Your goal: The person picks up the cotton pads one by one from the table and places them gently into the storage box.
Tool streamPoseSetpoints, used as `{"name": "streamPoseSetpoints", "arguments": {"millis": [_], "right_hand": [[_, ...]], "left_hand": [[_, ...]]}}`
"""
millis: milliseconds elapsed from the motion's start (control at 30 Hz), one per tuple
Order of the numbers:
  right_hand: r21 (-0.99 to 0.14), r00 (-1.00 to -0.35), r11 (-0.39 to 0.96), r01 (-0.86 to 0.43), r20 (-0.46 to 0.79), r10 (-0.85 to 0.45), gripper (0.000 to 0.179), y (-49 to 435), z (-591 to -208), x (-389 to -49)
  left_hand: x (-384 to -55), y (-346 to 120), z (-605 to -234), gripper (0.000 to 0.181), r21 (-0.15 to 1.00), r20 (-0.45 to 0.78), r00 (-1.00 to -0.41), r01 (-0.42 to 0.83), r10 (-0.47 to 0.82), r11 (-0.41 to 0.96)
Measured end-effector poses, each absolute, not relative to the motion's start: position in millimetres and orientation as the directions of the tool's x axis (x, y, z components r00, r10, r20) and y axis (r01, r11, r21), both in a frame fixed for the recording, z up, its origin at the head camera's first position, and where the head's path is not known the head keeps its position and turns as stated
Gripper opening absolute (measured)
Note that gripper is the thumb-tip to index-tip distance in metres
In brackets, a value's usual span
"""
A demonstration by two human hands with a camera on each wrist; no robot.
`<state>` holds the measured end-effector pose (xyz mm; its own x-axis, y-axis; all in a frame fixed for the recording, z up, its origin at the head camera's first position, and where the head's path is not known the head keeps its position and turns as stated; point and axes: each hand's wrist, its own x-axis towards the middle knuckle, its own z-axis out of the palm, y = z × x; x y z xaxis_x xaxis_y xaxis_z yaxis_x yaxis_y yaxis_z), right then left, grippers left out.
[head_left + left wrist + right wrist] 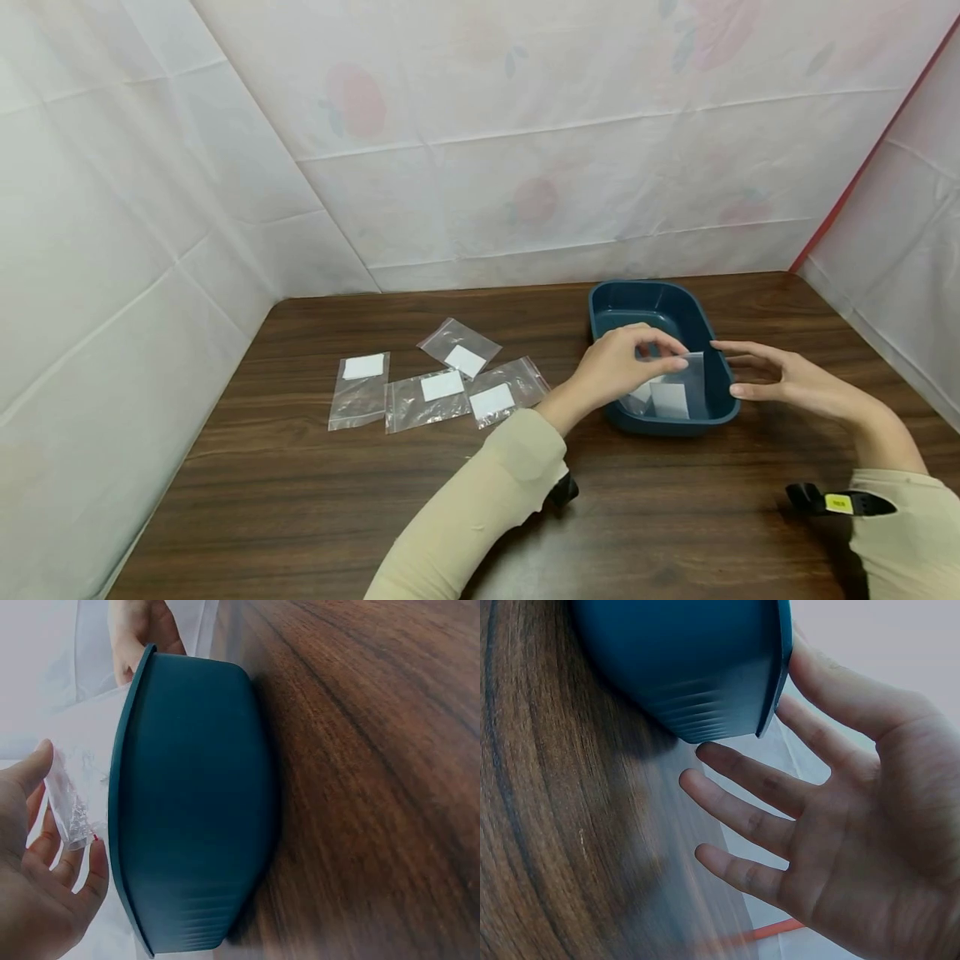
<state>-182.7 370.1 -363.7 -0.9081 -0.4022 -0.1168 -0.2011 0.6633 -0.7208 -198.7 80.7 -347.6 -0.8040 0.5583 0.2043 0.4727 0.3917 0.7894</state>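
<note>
A dark blue plastic bin (630,293) stands on the right of the wooden table. My left hand (618,362) is over it and pinches a clear zip bag (696,375) by its upper edge, with a white card (670,401) seen in the bag area below. In the left wrist view the crinkled bag (79,791) shows between thumb and fingers, beside the bin's rim. At the bin's right side is my right hand (798,383), its fingers spread and nearly straight, fingertips right at the rim. Another white card (642,393) lies inside the bin, partly hidden by my left hand.
Several clear zip bags with white cards lie left of the bin: one upright bag (358,400), one at the back (442,337), and two overlapping in front, including a bag (408,404). White cloth walls (480,200) enclose the table's back and sides.
</note>
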Motion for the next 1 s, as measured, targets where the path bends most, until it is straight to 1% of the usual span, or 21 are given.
{"name": "streamPoseSetpoints", "arguments": {"millis": [467, 700, 1000], "right_hand": [[-0.725, -0.908, 0.660, -0.197, -0.120, -0.402, 0.065, 369.9, -363.1, -183.5], [-0.725, -0.907, 0.659, -0.200, -0.118, -0.404, 0.065, 369.8, -364.6, -183.3], [-0.721, -0.910, 0.663, -0.201, -0.114, -0.400, 0.065, 369.9, -364.3, -182.6]], "left_hand": [[-198.9, 87.1, -353.7, 0.020, 0.771, 0.167, -0.818, 0.457, 0.551, 0.444], [-198.1, 86.3, -355.8, 0.020, 0.770, 0.180, -0.818, 0.463, 0.547, 0.439], [-199.3, 87.0, -355.7, 0.027, 0.764, 0.226, -0.801, 0.499, 0.555, 0.410]]}}
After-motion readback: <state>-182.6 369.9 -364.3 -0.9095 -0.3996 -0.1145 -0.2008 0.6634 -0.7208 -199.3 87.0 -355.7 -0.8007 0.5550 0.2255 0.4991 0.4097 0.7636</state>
